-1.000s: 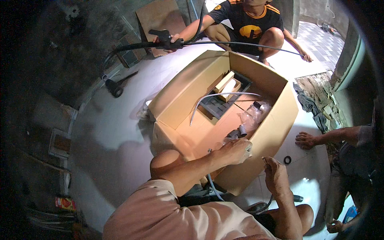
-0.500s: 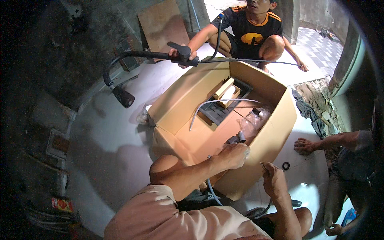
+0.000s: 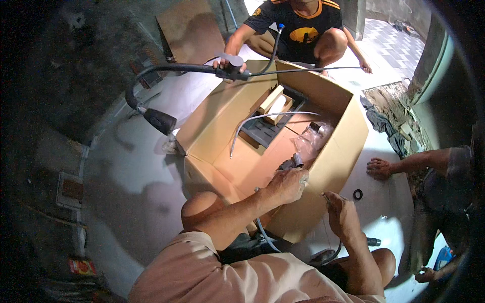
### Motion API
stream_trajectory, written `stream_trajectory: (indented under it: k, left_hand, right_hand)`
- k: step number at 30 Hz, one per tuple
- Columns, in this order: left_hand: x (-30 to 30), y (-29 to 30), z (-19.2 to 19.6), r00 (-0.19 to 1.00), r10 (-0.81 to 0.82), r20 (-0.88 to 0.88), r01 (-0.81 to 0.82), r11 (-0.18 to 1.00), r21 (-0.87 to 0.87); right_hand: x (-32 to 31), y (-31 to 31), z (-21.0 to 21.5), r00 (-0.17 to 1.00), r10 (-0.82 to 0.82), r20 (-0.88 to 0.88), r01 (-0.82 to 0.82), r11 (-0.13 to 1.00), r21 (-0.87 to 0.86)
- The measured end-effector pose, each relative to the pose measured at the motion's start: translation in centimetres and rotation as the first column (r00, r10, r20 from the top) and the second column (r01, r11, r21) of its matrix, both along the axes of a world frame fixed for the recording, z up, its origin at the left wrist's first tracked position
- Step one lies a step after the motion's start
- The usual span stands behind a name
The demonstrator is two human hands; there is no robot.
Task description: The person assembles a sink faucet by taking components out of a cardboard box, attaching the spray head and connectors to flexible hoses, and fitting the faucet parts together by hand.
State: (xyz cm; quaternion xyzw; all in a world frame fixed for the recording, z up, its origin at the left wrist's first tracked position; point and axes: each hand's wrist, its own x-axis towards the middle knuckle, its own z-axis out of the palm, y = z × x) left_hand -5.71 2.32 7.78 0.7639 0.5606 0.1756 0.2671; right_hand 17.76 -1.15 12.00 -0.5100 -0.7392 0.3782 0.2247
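Pale floor is spread under an open cardboard box [image 3: 323,166]. At its near rim, a small grey part [image 3: 291,163] is clamped in the left hand [image 3: 288,184], largely hidden; outside it, the right hand [image 3: 342,217] is held loosely curled.

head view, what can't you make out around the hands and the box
- Left hand: closed over a small grey part; the fingers hide what it is.
- Right hand: back turned to the camera, so any grip is hidden.
- Box floor: clear plastic bag blurs what's inside.
- Black ring on the floor: too small to identify.
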Motion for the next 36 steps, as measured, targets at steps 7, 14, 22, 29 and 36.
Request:
stream_trajectory:
  k: [7,14,22,29,36]
  left_hand:
    - [0.0,0.0,0.2,0.999,-0.036,-0.024,0.033,0.995,-0.093]
    - [0.3,0.2,0.3,0.999,-0.039,-0.020,0.037,0.993,-0.112]
    - [0.3,0.7,-1.5,0.998,-0.048,-0.036,0.043,0.989,-0.140]
    - [-0.1,0.8,-2.8,0.998,-0.055,-0.041,0.052,0.996,-0.068]
    - [0.0,1.1,-3.4,0.985,-0.124,-0.117,0.117,0.991,-0.064]
  right_hand:
    - [0.0,0.0,-0.6,1.000,0.010,-0.005,-0.009,0.999,0.053]
    - [0.5,0.2,0.0,0.997,0.002,0.073,-0.005,0.999,0.034]
    - [0.8,0.1,0.0,0.995,-0.031,0.093,0.032,0.999,-0.014]
    - [0.5,0.5,-0.2,0.999,0.002,0.041,-0.002,1.000,0.022]
    - [1.1,0.6,-0.4,0.997,-0.034,0.072,0.034,0.999,-0.001]
